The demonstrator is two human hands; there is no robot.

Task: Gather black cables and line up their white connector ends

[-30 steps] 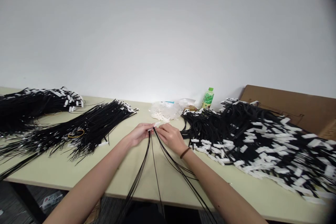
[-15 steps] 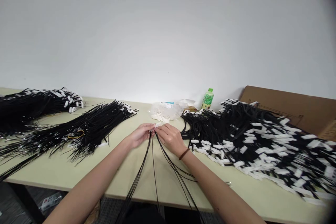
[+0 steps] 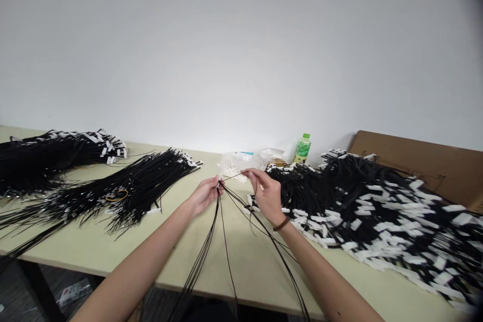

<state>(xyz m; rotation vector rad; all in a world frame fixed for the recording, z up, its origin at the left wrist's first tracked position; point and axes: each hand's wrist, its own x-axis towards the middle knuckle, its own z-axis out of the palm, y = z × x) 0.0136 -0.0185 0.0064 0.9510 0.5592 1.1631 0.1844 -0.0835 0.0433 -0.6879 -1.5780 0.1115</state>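
My left hand (image 3: 206, 192) pinches the top ends of a small bunch of thin black cables (image 3: 211, 241) that hang over the table's front edge towards me. My right hand (image 3: 266, 192) is lifted a little to the right and pinches the end of one cable (image 3: 233, 177), drawn out sideways from the bunch. A brown band sits on my right wrist. Just beyond my hands lies a clear bag of small white parts (image 3: 236, 162).
A big heap of black cables with white tags (image 3: 377, 206) covers the right of the pale table (image 3: 249, 266). Two tagged cable bundles (image 3: 124, 186) (image 3: 53, 153) lie at the left. A green bottle (image 3: 302, 149) and a cardboard box (image 3: 422, 161) stand at the back.
My right hand has risen and moved right, away from my left hand, pulling one cable out of the bunch. The view has shifted slightly.
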